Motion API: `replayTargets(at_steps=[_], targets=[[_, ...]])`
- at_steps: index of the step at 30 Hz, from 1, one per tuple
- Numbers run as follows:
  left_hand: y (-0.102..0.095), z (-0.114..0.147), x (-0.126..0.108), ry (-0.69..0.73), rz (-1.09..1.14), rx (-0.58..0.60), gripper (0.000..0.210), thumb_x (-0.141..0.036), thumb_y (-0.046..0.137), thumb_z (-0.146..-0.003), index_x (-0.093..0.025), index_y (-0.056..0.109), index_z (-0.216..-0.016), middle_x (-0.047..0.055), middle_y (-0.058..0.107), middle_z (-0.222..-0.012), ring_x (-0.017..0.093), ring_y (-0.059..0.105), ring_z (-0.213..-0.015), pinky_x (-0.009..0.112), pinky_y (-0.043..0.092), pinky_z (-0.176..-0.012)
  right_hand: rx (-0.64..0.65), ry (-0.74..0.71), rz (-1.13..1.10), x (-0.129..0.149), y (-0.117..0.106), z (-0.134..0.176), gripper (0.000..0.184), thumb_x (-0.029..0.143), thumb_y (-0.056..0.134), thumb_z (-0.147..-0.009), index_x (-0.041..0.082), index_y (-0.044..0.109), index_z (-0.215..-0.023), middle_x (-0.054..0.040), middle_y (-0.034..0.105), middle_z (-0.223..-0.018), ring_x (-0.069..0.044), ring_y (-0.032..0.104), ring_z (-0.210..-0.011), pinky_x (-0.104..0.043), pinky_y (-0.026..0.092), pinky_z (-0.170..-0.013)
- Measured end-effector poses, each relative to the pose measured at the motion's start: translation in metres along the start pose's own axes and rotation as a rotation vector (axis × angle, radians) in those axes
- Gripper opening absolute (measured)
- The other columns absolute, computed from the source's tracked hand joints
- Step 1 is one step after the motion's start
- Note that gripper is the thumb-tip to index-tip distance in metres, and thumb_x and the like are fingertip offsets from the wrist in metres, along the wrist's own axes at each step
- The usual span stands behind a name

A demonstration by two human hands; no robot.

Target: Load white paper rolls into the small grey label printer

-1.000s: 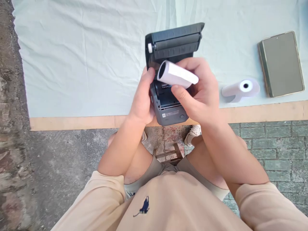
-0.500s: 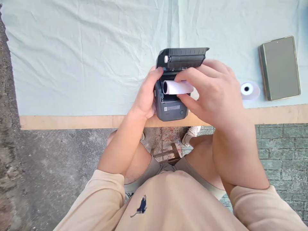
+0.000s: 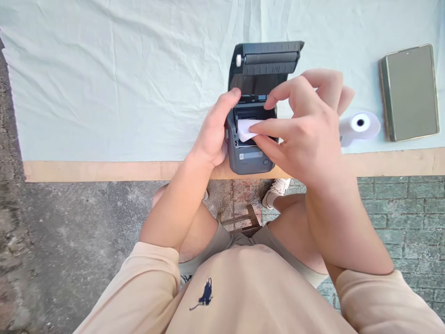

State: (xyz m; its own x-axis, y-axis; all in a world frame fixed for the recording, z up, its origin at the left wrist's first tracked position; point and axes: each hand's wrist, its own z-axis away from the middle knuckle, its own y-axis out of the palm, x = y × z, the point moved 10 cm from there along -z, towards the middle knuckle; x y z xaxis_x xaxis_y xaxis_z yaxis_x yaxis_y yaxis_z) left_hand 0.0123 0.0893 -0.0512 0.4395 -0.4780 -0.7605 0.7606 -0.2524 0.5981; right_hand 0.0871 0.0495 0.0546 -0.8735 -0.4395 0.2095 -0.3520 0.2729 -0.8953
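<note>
Near edge first, clock centred on the printer. Wooden table edge [image 3: 104, 171] crosses at 6 o'clock. Printer [image 3: 247, 160] sits just beyond it, lid [image 3: 271, 60] raised toward 12. Left hand [image 3: 215, 130] at 9, half-curled round the casing, thumb up by the hinge. Right hand [image 3: 308, 123] at 3: thumb and forefinger nearly together on the paper roll [image 3: 245, 130], other fingers spread. Roll lies in the printer's bay. Farther out at 3, a spare roll [image 3: 358, 132], tail loose; beyond it, a phone [image 3: 412, 93], on pale cloth [image 3: 139, 83]. Risks, as judged: pinching the paper end off-centre could skew or crease it; a slack left grip could let the printer shift; a nudged lid could drop on the fingers. Left fingertips hidden by the casing. Roll's right end covered by the right hand; whether it is seated, hard to say. Label print illegible.
</note>
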Motion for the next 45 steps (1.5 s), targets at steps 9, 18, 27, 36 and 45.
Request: replayTargets(at_steps=[9,18,27,36,45], targets=[[-0.021,0.001,-0.008,0.114,-0.255,-0.118,0.029,-0.031,0.054,-0.084,-0.031,0.054,-0.113,0.001,0.067,-0.096,0.022,0.066,-0.122,0.04,0.058,-0.092,-0.073,-0.107,-0.105,0.007,-0.016,0.013,0.024,0.025,0.063,-0.091,0.026,0.071,-0.069,-0.0038,0.071,-0.096,-0.029,0.059,-0.099,-0.045,0.035,-0.072],[-0.005,0.001,-0.008,0.148,-0.199,0.09,0.041,-0.024,0.064,-0.076,-0.032,0.048,-0.112,-0.003,0.069,-0.098,0.018,0.069,-0.094,0.041,0.057,-0.083,0.167,-0.119,-0.09,0.013,0.006,0.024,0.014,0.028,0.059,-0.093,0.027,0.067,-0.083,-0.0011,0.071,-0.099,-0.025,0.06,-0.094,-0.041,0.036,-0.073],[-0.004,0.003,-0.013,0.199,-0.239,0.077,0.041,-0.02,0.064,-0.074,-0.033,0.05,-0.11,-0.002,0.068,-0.095,0.017,0.067,-0.086,0.037,0.054,-0.076,0.112,-0.092,-0.067,0.009,0.012,0.021,0.015,0.028,0.053,-0.097,0.027,0.067,-0.094,0.0005,0.072,-0.092,-0.021,0.062,-0.09,-0.038,0.035,-0.074],[-0.024,0.004,-0.011,0.08,-0.408,-0.195,0.042,-0.015,0.061,-0.08,-0.032,0.055,-0.118,-0.001,0.069,-0.094,0.021,0.071,-0.109,0.036,0.059,-0.089,0.104,0.013,-0.084,-0.019,0.01,0.011,0.013,0.022,0.057,-0.091,0.026,0.069,-0.095,-0.0014,0.074,-0.093,-0.028,0.063,-0.104,-0.044,0.037,-0.079],[-0.019,0.001,-0.013,0.176,-0.307,-0.079,0.025,-0.032,0.05,-0.087,-0.031,0.058,-0.112,0.002,0.067,-0.095,0.024,0.062,-0.124,0.043,0.057,-0.099,0.254,0.036,-0.051,-0.021,0.022,-0.012,0.016,0.028,0.071,-0.082,0.029,0.068,-0.098,0.0014,0.074,-0.111,-0.032,0.059,-0.108,-0.048,0.034,-0.078]])
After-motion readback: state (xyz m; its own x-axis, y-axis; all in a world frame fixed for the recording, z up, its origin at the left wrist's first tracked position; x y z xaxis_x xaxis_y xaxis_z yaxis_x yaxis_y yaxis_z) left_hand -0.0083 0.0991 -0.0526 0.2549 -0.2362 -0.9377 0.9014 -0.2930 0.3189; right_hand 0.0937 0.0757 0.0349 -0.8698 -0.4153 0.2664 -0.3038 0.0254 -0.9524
